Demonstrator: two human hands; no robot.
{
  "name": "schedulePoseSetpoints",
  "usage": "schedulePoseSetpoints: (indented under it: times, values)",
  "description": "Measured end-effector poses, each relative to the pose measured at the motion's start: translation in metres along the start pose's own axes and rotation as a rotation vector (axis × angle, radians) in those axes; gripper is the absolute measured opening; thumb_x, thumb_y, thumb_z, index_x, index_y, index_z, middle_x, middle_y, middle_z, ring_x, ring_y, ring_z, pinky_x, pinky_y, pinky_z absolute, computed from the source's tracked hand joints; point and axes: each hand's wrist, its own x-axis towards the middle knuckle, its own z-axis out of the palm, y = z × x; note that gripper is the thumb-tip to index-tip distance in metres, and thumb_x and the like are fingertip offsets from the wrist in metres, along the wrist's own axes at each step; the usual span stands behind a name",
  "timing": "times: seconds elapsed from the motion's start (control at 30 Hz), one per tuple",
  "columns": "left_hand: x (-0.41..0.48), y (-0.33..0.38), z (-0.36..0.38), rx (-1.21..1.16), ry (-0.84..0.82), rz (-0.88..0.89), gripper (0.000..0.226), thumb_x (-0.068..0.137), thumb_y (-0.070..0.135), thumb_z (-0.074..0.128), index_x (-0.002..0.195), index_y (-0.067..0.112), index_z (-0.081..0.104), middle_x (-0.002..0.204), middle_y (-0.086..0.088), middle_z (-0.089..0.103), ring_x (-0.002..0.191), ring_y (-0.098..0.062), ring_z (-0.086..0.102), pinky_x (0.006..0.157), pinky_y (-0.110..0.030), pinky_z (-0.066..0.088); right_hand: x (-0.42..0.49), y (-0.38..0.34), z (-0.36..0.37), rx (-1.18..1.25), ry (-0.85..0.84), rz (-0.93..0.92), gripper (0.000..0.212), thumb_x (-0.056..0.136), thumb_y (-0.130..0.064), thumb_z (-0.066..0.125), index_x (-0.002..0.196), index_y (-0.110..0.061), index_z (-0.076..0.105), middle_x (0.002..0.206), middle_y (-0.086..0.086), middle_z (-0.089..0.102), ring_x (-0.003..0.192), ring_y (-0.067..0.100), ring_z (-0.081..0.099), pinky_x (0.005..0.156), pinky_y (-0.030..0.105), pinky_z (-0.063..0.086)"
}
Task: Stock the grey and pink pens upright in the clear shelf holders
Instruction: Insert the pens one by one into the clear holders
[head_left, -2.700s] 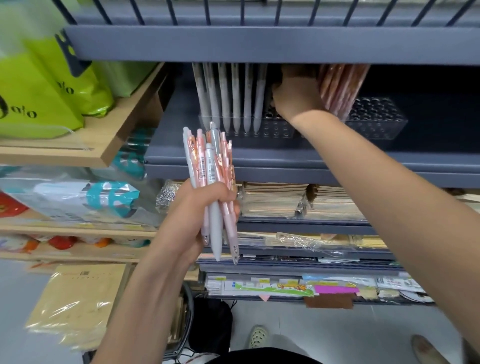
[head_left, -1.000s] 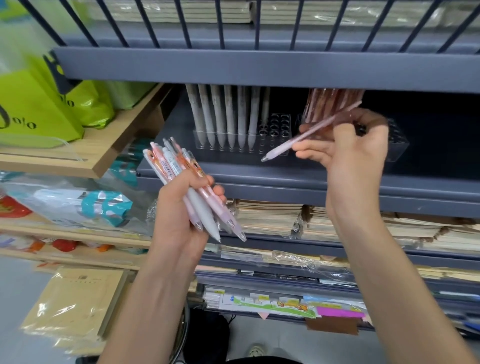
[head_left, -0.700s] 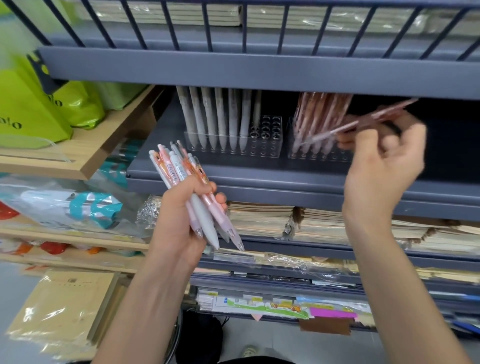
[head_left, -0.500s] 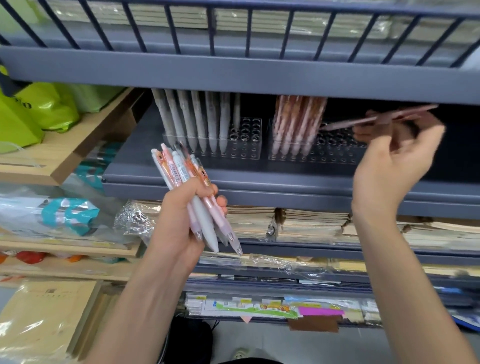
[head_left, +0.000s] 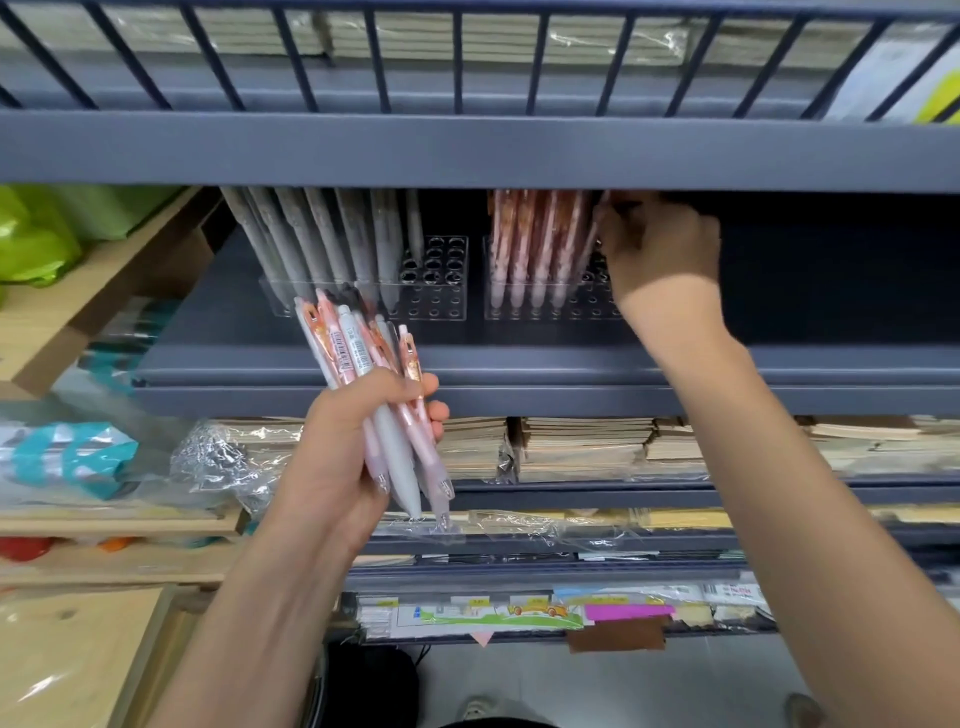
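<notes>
Since the earlier view, the right hand has swung in from the right, with the pen it held sideways now turned near upright. It sits deep under the upper shelf, right beside the standing pink pens. Its fingers curl around a single pink pen, blurred and partly hidden, tip pointing down toward the right clear holder. Whether the tip has entered a hole cannot be told. This looks like the moment of seating one more pink pen next to its row. Lower and nearer, the left hand grips a mixed bundle of pens, pink and grey together, fanned upward in front of the grey shelf. The left clear holder carries a row of grey pens, with open holes on its right side. Many pens remain to be stocked.
</notes>
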Motion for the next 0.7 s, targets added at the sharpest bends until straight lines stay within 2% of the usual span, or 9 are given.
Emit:
schedulePoseSetpoints:
  times: [0.07,0.2,0.27,0.37,0.47,0.57,0.63,0.7]
  values:
    - [0.000,0.000,0.002,0.006,0.009,0.003,0.023,0.063,0.009,0.065,0.084,-0.001,0.066,0.074,-0.008,0.070,0.061,-0.018,0.066,0.054,-0.025,0.056,0.005,-0.005,-0.004,-0.079,-0.007,-0.046,0.033,0.101,-0.029,0.046,0.107,-0.006,0.067,0.107,0.020,0.069,0.102,0.042,0.060,0.086,0.036,0.045]
    - [-0.001,0.000,0.005,0.015,-0.006,0.010,0.032,0.063,0.008,0.064,0.093,-0.003,0.062,0.074,-0.007,0.070,0.060,-0.017,0.066,0.054,-0.025,0.056,0.011,-0.008,-0.004,-0.205,-0.091,-0.085,0.032,0.104,-0.027,0.038,0.115,-0.008,0.060,0.120,0.021,0.062,0.112,0.040,0.054,0.080,0.033,0.034]
    - [-0.001,0.000,0.005,0.025,-0.019,0.018,0.035,0.064,0.008,0.064,0.096,-0.002,0.061,0.074,-0.007,0.071,0.059,-0.018,0.066,0.054,-0.026,0.056,0.011,-0.007,-0.005,-0.181,-0.111,-0.060,0.032,0.104,-0.028,0.039,0.117,-0.008,0.060,0.122,0.020,0.061,0.114,0.038,0.053,0.084,0.032,0.036]
    - [0.000,0.000,0.004,0.056,-0.041,0.030,0.029,0.063,0.008,0.063,0.091,0.000,0.063,0.074,-0.007,0.071,0.060,-0.019,0.066,0.054,-0.027,0.056,0.005,-0.010,-0.008,-0.132,-0.066,-0.083,0.030,0.102,-0.026,0.044,0.114,-0.006,0.064,0.116,0.020,0.066,0.110,0.041,0.056,0.094,0.036,0.041]
    - [0.000,-0.001,0.004,0.069,-0.056,0.040,0.022,0.063,0.007,0.063,0.084,0.002,0.066,0.074,-0.009,0.071,0.059,-0.021,0.066,0.053,-0.028,0.056,-0.001,-0.012,-0.008,-0.161,-0.076,-0.120,0.033,0.103,-0.026,0.045,0.111,-0.002,0.065,0.108,0.021,0.068,0.102,0.042,0.059,0.091,0.039,0.045]
    - [-0.001,-0.001,0.003,0.094,-0.075,0.052,0.022,0.063,0.006,0.063,0.084,0.002,0.066,0.074,-0.010,0.072,0.059,-0.022,0.067,0.052,-0.028,0.056,-0.001,-0.010,-0.009,-0.127,-0.075,-0.077,0.032,0.102,-0.028,0.047,0.110,-0.004,0.066,0.106,0.019,0.070,0.100,0.040,0.061,0.089,0.035,0.046]
    - [-0.002,-0.002,0.002,0.123,-0.105,0.058,0.020,0.062,0.006,0.063,0.080,0.003,0.071,0.075,-0.011,0.072,0.061,-0.023,0.069,0.052,-0.029,0.056,-0.003,-0.007,-0.013,-0.050,-0.056,0.001,0.028,0.099,-0.028,0.053,0.107,-0.006,0.070,0.105,0.014,0.072,0.100,0.035,0.063,0.089,0.028,0.045]
    - [-0.004,-0.001,0.000,0.147,-0.143,0.065,0.025,0.063,0.004,0.062,0.087,0.004,0.070,0.075,-0.012,0.073,0.063,-0.025,0.071,0.053,-0.029,0.057,-0.013,-0.006,-0.017,-0.004,0.042,0.032,0.023,0.095,-0.028,0.058,0.099,-0.011,0.073,0.099,0.008,0.074,0.095,0.031,0.065,0.080,0.024,0.043]
